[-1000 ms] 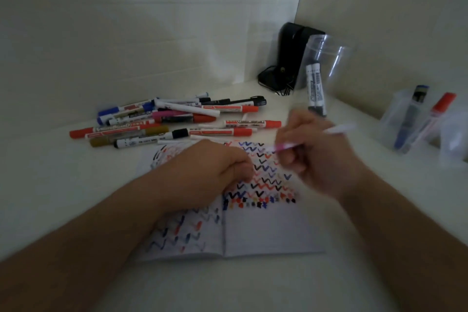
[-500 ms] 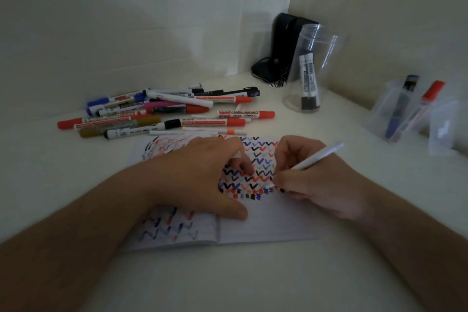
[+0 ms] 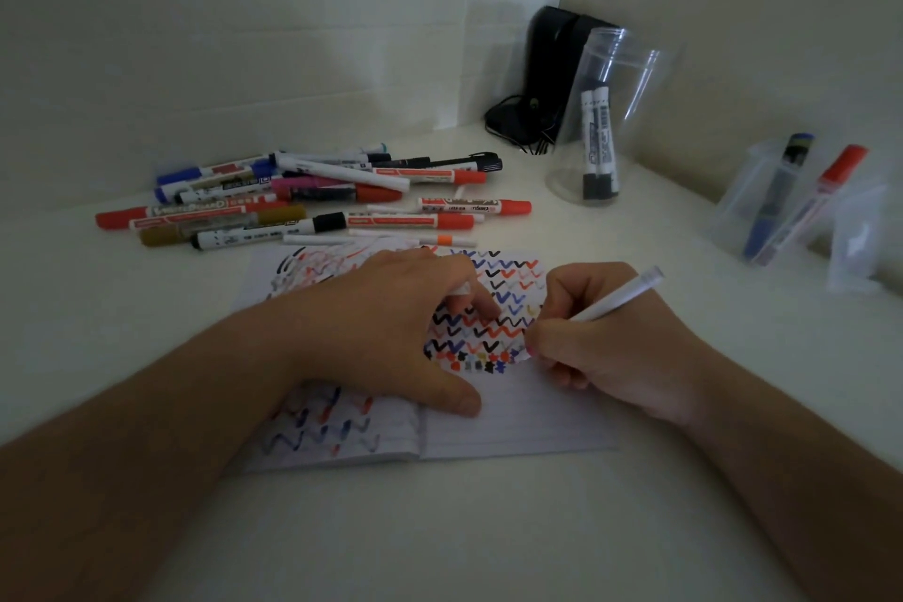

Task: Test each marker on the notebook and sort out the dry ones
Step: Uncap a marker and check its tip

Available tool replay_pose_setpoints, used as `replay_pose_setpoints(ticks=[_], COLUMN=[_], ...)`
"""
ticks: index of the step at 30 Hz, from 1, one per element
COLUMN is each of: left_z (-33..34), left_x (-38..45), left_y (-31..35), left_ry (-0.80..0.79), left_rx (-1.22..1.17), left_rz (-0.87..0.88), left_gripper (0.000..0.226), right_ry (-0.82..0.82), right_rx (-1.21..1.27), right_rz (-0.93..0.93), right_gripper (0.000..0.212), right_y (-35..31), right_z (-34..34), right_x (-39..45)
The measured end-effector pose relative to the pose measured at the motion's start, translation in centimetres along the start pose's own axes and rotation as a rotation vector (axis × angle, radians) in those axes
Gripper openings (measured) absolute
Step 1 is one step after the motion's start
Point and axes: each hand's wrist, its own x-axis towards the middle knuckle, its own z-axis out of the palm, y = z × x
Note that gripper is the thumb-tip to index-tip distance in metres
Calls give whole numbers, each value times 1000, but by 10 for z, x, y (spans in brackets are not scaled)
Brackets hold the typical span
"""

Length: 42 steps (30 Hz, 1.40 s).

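Markers [image 3: 312,205] lie in a loose heap on the white table [image 3: 440,528], just behind the open notebook [image 3: 513,430] — red, blue, black, gold and pink ones, most of them with caps on. The notebook lies flat in front of the person, and both its pages carry many short zigzag and tick marks in red, blue and black.

The right hand [image 3: 615,357] pinches a thin white marker [image 3: 620,298] between thumb and curled fingers. Its pinkish tip is down at the right page, beside the lowest row of marks, and the shaft leans up and to the right.

The left hand [image 3: 391,332] rests on the notebook across the fold, palm down, with the thumb pressed flat on the paper near the middle. Its fingers are curled round a small white piece [image 3: 462,291], which looks like a cap, though I cannot tell this for sure.

Behind the notebook on the right a clear jar [image 3: 611,78] stands tilted toward the corner, with two white markers [image 3: 598,142] inside, black ends down. Further to the right are smaller clear cups [image 3: 742,196] — one blue marker [image 3: 777,196] and one red marker [image 3: 821,205] lean in them. A black device [image 3: 552,64] with a cable stands in the corner by the wall.
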Motion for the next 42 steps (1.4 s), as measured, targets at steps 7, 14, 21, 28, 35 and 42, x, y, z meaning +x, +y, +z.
replay_pose_setpoints(ticks=[7,14,21,28,35,42], left_z=[0,0,1,1,0,-2], left_x=[0,1,1,0,-1,-3], left_y=[-1,-1,0,0,3,8], left_ry=[6,14,38,32,36,105], left_rx=[6,5,12,5,12,-96], left_rz=[6,21,40,21,16,19], left_gripper=[81,80,78,79,76,19], right_ry=[-13,-7,21,-9,-20,-137], right_rx=[-55,-20,-66,-23,17,690], right_rz=[-3,4,-31,-43,-56,-177], right_gripper=[23,24,25,27,31,32], right_y=[-3,-3,-3,-1,3,7], right_z=[2,1,2,3,1,-13], right_x=[-2,-3,-3,-3,-1,4])
